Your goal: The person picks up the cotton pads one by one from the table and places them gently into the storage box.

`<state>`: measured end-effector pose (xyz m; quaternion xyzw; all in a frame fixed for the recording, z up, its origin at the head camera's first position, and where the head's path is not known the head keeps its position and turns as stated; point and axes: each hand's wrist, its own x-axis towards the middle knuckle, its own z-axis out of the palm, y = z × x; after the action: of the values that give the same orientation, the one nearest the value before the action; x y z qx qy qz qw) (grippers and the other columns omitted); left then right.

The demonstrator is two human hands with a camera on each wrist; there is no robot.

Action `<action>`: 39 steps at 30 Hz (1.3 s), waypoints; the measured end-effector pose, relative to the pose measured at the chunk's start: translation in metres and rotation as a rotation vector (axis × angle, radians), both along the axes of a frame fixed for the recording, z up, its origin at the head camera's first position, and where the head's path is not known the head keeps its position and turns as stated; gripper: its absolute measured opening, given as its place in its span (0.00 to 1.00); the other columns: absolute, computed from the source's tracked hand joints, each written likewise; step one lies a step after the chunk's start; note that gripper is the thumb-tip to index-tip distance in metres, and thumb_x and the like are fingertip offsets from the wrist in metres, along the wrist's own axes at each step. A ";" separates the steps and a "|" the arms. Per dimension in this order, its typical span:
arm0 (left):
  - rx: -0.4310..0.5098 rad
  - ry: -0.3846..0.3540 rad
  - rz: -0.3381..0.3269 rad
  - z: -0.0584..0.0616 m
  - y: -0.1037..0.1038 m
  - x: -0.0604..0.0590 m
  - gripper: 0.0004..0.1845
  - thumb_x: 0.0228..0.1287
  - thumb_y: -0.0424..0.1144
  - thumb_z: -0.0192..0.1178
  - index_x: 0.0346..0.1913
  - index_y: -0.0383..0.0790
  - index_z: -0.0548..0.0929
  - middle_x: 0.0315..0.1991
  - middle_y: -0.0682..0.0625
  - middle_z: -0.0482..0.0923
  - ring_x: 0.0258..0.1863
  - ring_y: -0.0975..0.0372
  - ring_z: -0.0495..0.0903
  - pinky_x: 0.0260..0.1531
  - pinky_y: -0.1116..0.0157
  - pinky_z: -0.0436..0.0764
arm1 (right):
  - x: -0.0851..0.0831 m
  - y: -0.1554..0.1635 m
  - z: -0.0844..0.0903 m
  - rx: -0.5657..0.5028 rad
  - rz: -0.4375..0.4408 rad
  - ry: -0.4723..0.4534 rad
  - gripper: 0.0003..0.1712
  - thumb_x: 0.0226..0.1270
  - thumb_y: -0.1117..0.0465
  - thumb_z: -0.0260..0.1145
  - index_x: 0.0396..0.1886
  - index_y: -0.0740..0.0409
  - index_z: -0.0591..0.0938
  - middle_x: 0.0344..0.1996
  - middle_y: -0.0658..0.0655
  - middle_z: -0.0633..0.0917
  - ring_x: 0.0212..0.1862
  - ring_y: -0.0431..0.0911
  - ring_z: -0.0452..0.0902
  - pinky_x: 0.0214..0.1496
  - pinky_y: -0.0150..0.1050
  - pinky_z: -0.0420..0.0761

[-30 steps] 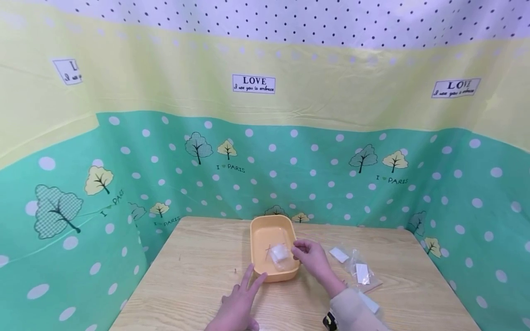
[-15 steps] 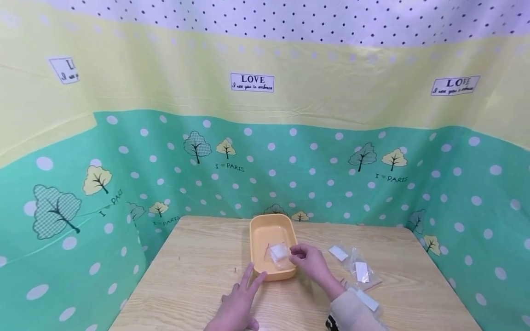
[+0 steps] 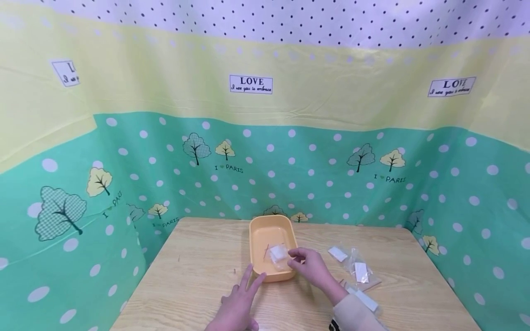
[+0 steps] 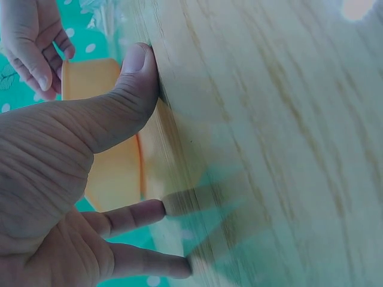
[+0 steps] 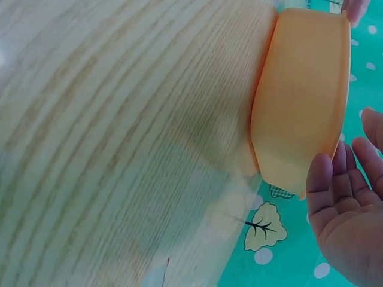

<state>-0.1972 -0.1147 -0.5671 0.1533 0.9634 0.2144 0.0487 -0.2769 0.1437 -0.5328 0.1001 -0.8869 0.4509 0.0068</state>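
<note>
An orange tray sits at the middle of the wooden table, with a small clear packet of white material lying inside it. My right hand hovers at the tray's right rim beside the packet, fingers loosely bent and holding nothing. The right wrist view shows the tray's outer wall and the relaxed, empty fingers. My left hand lies flat on the table, its straight fingers reaching the tray's near left corner. In the left wrist view the thumb presses the wood beside the tray.
Several clear packets with white inserts lie on the table right of the tray, one farther back, one nearer and one by my right sleeve. A green and yellow dotted cloth walls the table on three sides.
My right hand has slid a little down and toward me along the tray's right rim. The packet stays in the tray and the left hand has not moved.
</note>
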 end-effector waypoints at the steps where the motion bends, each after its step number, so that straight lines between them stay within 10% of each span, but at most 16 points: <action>1: -0.001 -0.001 0.001 0.000 0.000 0.000 0.76 0.28 0.41 0.90 0.85 0.68 0.55 0.89 0.41 0.40 0.64 0.24 0.75 0.40 0.13 0.72 | 0.001 0.000 0.000 0.005 0.007 0.007 0.17 0.71 0.59 0.75 0.56 0.60 0.88 0.44 0.52 0.91 0.44 0.42 0.84 0.42 0.32 0.86; 39: 0.010 0.021 -0.023 -0.001 -0.003 0.003 0.75 0.31 0.39 0.90 0.85 0.66 0.55 0.90 0.45 0.38 0.63 0.21 0.74 0.39 0.12 0.70 | 0.003 -0.002 -0.006 0.035 0.011 0.046 0.15 0.71 0.59 0.75 0.54 0.56 0.89 0.41 0.49 0.89 0.44 0.41 0.82 0.44 0.30 0.85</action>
<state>-0.1941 -0.1172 -0.5684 0.1669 0.9610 0.2170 0.0402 -0.2735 0.1417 -0.5387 0.1155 -0.8938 0.4327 0.0230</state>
